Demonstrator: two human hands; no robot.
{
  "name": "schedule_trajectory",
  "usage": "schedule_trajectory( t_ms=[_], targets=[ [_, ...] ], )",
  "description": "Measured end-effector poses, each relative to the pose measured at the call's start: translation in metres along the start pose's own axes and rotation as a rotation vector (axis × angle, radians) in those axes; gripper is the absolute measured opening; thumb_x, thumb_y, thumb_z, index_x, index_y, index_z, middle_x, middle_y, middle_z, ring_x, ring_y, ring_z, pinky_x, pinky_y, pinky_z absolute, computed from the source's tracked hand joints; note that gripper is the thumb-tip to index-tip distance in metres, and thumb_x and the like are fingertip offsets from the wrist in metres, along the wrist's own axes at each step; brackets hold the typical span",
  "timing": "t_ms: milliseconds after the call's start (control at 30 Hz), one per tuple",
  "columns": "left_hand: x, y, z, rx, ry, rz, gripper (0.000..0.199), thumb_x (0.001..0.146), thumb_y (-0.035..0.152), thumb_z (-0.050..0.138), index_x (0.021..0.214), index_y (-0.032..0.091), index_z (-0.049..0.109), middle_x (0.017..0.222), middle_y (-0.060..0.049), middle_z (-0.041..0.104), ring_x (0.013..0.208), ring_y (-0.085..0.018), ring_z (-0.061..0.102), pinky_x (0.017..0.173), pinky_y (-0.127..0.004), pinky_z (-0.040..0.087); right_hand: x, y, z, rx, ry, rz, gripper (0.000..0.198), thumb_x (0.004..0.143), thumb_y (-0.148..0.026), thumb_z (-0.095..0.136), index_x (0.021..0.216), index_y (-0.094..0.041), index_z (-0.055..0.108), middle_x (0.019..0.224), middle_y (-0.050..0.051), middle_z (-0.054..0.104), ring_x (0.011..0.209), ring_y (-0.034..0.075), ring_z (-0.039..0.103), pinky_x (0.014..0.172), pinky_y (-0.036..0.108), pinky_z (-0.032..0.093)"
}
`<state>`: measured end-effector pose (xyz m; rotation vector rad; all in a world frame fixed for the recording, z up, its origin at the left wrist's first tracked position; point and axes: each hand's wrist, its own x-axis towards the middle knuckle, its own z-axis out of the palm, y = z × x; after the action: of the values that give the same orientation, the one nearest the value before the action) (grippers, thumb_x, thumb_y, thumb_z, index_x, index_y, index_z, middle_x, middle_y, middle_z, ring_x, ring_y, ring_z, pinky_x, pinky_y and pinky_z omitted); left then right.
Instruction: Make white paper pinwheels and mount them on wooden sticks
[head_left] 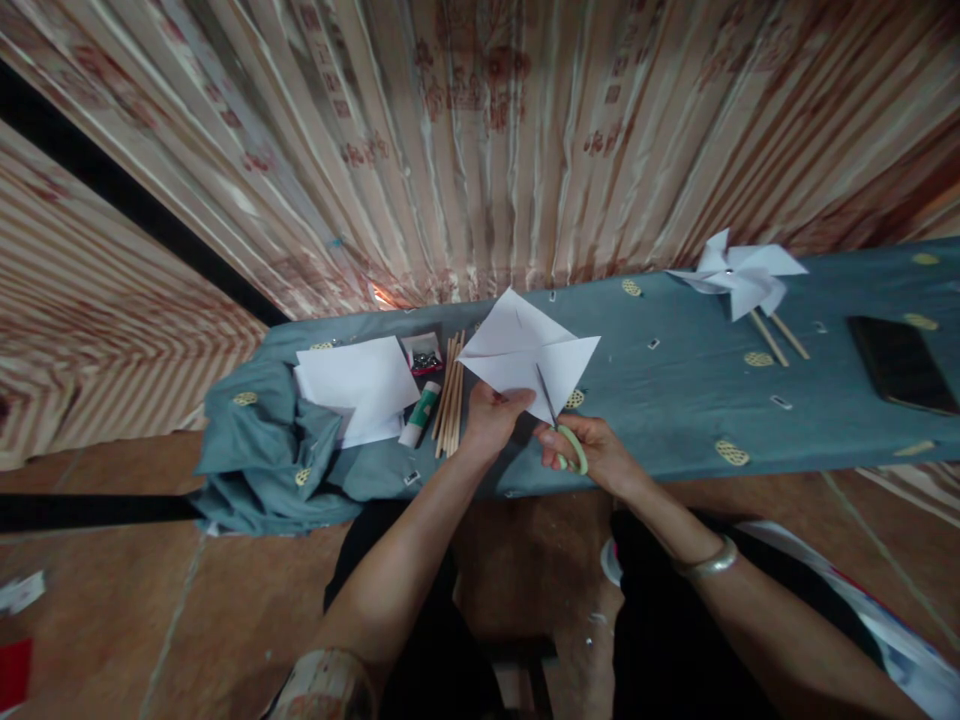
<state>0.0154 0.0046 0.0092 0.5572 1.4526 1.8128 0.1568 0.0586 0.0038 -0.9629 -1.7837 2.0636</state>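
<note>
Between my hands is a white square paper point(525, 340) turned corner-up, with creases and slits running in from its corners. My left hand point(493, 412) pinches its lower left edge, thumb on top. In my right hand point(592, 450) are scissors point(574, 450) with pale green handles, my fingers through the loops. Their blades lie over the lower right part of the paper, pointing up toward its middle. Left of the paper lie several thin wooden sticks point(450, 398), a green and white glue stick point(421, 414) and a small box of metal pins point(423, 355).
A stack of white paper point(360, 380) lies at the left on the blue-grey cloth point(660, 400). Finished paper pinwheels point(739, 272) on sticks rest at the right, near a black phone point(900, 362). A patterned curtain point(480, 150) hangs behind the table.
</note>
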Motion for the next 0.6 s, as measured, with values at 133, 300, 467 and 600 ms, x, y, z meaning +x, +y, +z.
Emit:
schedule_trajectory(
  t_ms=[133,300,467,600],
  targets=[
    [0.0004,-0.0003,-0.0008,0.029,0.000,-0.004,0.021,0.056,0.020,0.072,0.075,0.016,0.064,0.071,0.000,0.066,0.067,-0.015,0.060,0.068,-0.027,0.047,0.0007,0.0007,0.0009,0.004,-0.002,0.008,0.050,0.055,-0.065,0.080,0.061,-0.019,0.062,0.052,-0.001,0.062,0.045,0.009,0.051,0.044,0.022,0.040],
    [-0.0003,0.0010,-0.0005,0.026,0.013,0.005,0.022,0.055,0.017,0.071,0.076,0.016,0.064,0.072,0.000,0.067,0.069,-0.016,0.061,0.069,-0.028,0.048,0.0009,0.0002,-0.0001,-0.024,-0.011,0.007,0.050,0.056,-0.066,0.079,0.059,-0.019,0.061,0.052,-0.001,0.062,0.044,0.009,0.051,0.043,0.022,0.040],
    [-0.0021,-0.0010,-0.0012,0.087,-0.001,-0.014,0.015,0.058,0.019,0.071,0.069,0.017,0.061,0.064,0.002,0.062,0.063,-0.015,0.057,0.065,-0.026,0.046,0.0002,-0.0004,-0.0014,-0.061,-0.005,-0.021,0.050,0.063,-0.067,0.074,0.057,-0.019,0.061,0.050,0.000,0.060,0.045,0.009,0.051,0.045,0.023,0.040],
    [-0.0025,-0.0021,-0.0017,0.077,-0.006,-0.006,0.015,0.057,0.020,0.071,0.068,0.016,0.061,0.063,0.002,0.062,0.061,-0.013,0.056,0.063,-0.025,0.045,0.0007,0.0004,-0.0010,-0.032,-0.001,0.000,0.049,0.060,-0.065,0.077,0.057,-0.019,0.061,0.051,0.000,0.060,0.045,0.009,0.051,0.045,0.023,0.040]
  ],
)
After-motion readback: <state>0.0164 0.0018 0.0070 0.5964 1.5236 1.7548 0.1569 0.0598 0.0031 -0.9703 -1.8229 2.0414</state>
